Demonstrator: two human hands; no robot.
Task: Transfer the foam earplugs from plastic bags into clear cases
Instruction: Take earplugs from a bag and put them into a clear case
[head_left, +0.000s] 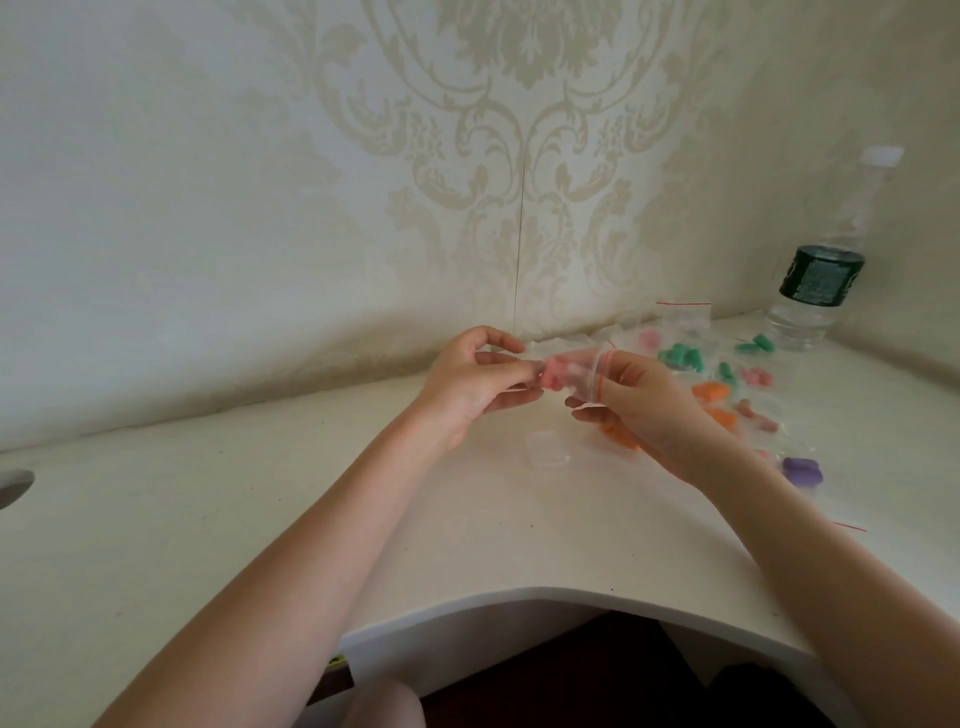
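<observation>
I hold a small clear plastic zip bag with a red seal line (571, 376) just right of the middle of the frame, above the white curved desk (311, 519). My left hand (467, 384) pinches its closed end, fingers curled round the film, and my right hand (639, 405) grips the mouth end, where the red line wraps over my fingertips. Pink foam earplugs (553, 376) sit inside the bag, between my two hands.

Below the bag, on the desk, lies a small clear plastic case (545, 448), close to my right wrist; I cannot tell whether it is open. To the right of my hands lies a scatter of more bags with earplugs: green ones (683, 359) nearest the wall, orange ones (714, 392) partly behind my right hand, a purple pair (802, 470) lowest. At the right edge stands a clear plastic water bottle with a dark label (821, 280), against the cream patterned wallpaper (467, 156).
</observation>
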